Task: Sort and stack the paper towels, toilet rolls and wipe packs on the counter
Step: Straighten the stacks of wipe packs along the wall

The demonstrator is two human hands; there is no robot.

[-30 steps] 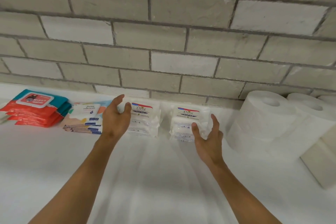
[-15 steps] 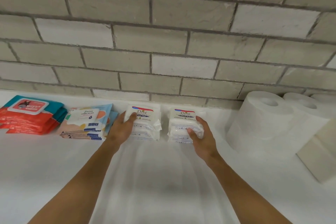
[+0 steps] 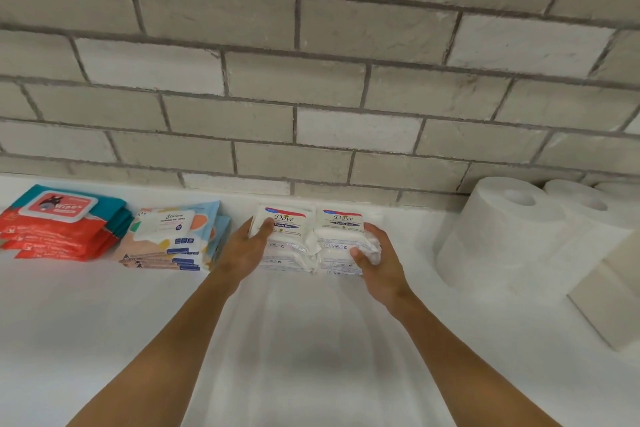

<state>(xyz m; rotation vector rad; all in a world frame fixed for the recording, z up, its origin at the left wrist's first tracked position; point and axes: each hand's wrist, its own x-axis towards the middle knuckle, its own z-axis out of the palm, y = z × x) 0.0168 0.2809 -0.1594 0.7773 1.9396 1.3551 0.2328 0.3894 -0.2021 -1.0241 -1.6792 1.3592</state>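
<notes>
My left hand (image 3: 246,250) grips the left Dove stack (image 3: 289,243) from its outer side, thumb lying on the top pack's label. My right hand (image 3: 377,263) holds the right Dove stack (image 3: 341,239), fingers curled round its outer edge and thumb pressed on the front. Neither hand is spread wide.

The 2 stacks sit on the counter (image 3: 104,322), touching each other, close to the wall (image 3: 311,80). The pastel wipes (image 3: 173,236) lie just beside my left hand, and the red wipes (image 3: 59,225) are further left. The toilet rolls (image 3: 502,236) stand near my right hand, with a beige block (image 3: 609,302) in front of them that I cannot identify.

I take this as squaring the 2 Dove stacks together, or readying 1 to go on top of the other. The packs are soft and wrapped in slick film, and I hold each stack by its side only. If I lift like this, the lower packs could slide out and the stack could bow. The crumpled film where the stacks meet could catch and drag the neighbour along. A shove to the left would push my knuckles into the pastel wipes, which already sit fanned and uneven. A swing to the right could knock the rolls, which look stacked 2 high and easy to topple. A single tall pile of soft packs may also lean.
</notes>
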